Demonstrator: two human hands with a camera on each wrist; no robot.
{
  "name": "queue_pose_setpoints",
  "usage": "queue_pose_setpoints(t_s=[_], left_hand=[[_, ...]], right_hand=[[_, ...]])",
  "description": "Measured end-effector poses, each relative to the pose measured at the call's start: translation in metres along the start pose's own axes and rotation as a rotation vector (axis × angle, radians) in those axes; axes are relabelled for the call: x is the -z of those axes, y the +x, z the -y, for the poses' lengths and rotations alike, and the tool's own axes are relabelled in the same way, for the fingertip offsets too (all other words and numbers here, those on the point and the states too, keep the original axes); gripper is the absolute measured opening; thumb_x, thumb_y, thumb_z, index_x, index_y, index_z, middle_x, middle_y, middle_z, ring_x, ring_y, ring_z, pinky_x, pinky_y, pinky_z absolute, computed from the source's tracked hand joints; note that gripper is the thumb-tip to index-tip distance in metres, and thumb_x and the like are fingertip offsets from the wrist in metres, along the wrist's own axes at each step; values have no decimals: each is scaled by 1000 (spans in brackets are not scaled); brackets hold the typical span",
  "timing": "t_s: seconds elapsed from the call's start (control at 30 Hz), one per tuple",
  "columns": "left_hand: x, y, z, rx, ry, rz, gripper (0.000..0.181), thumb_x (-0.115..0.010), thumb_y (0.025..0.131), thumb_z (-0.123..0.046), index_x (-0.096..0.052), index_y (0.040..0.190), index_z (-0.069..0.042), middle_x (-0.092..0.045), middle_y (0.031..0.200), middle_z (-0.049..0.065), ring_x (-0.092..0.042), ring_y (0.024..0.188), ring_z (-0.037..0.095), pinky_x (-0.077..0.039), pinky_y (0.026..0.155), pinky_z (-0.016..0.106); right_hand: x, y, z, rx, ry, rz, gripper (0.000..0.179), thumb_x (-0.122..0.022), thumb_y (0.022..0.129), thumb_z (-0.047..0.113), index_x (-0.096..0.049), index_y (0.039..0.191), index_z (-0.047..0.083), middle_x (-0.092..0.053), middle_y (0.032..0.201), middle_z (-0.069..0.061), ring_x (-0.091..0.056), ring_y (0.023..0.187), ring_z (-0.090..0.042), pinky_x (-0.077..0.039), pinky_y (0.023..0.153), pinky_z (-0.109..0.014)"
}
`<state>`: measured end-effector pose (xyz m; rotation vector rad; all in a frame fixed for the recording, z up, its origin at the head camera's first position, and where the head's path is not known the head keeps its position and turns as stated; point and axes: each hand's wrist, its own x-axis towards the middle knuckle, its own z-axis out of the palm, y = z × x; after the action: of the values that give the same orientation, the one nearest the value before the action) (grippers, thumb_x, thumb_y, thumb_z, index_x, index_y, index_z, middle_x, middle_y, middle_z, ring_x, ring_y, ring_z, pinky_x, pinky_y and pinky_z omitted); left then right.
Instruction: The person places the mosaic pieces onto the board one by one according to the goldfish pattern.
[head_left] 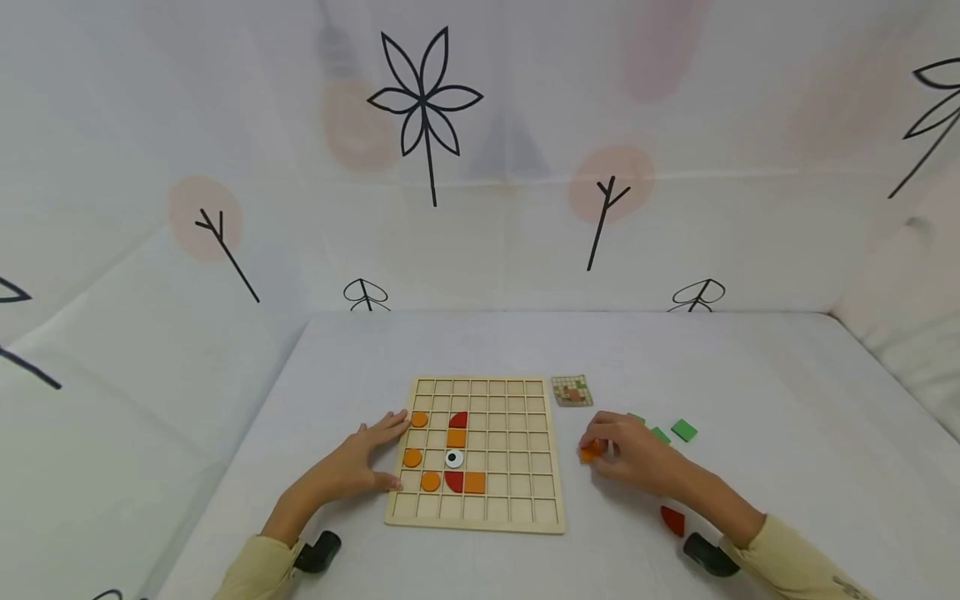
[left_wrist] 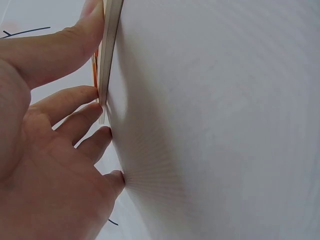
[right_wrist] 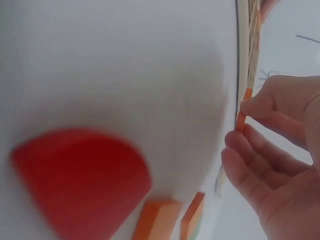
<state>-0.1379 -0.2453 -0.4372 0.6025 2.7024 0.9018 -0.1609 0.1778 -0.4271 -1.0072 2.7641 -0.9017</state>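
A wooden grid board [head_left: 517, 508] lies flat on the table. Orange round tiles [head_left: 431, 481], red quarter-circle tiles [head_left: 454, 481], orange square tiles [head_left: 474, 482] and a white eye disc [head_left: 453, 458] sit in its cells. My left hand [head_left: 356, 462] is at the board's left edge, fingers spread, with thumb and fingertips touching the edge. To the right of the board, my right hand [head_left: 633, 450] pinches an orange tile [right_wrist: 244, 115] between thumb and fingers. The tile shows mostly edge-on in the right wrist view, so its full outline is hidden.
A small pattern card [head_left: 572, 391] lies off the board's upper right corner. Beyond the right hand are green square tiles [head_left: 684, 430], partly covered. A loose red quarter-circle tile [head_left: 672, 521] lies by the right forearm, with orange tiles [right_wrist: 157, 220] near it in the right wrist view.
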Motion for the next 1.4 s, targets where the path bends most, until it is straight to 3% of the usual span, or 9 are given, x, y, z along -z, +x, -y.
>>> queue_pose_setpoints(t_s=[0.53, 1.13, 1.4], left_hand=[[1, -1, -4, 15, -3, -4, 86, -80, 72, -27, -38, 145, -6, -28, 153, 10, -18, 141, 34, -8, 112, 58], [1, 0, -2, 12, -3, 3, 88, -81, 71, -28, -38, 144, -5, -28, 153, 11, -18, 141, 35, -7, 112, 59], [-1, 0, -1, 17, -5, 5, 86, -80, 72, -25, -38, 145, -6, -27, 153, 10, -17, 142, 34, -6, 112, 58]], right_hand=[[-18, 20, 37, 54, 106, 62, 22, -64, 78, 1, -70, 94, 14, -57, 90, 9, -52, 79, -11, -50, 62, -21], [-52, 39, 60, 159, 174, 49, 19, -64, 76, 0, -70, 90, 12, -56, 87, 7, -49, 75, -9, -47, 62, -17], [-63, 46, 77, 122, 147, 72, 19, -65, 76, 2, -71, 91, 12, -57, 90, 7, -50, 79, -9, -48, 68, -18]])
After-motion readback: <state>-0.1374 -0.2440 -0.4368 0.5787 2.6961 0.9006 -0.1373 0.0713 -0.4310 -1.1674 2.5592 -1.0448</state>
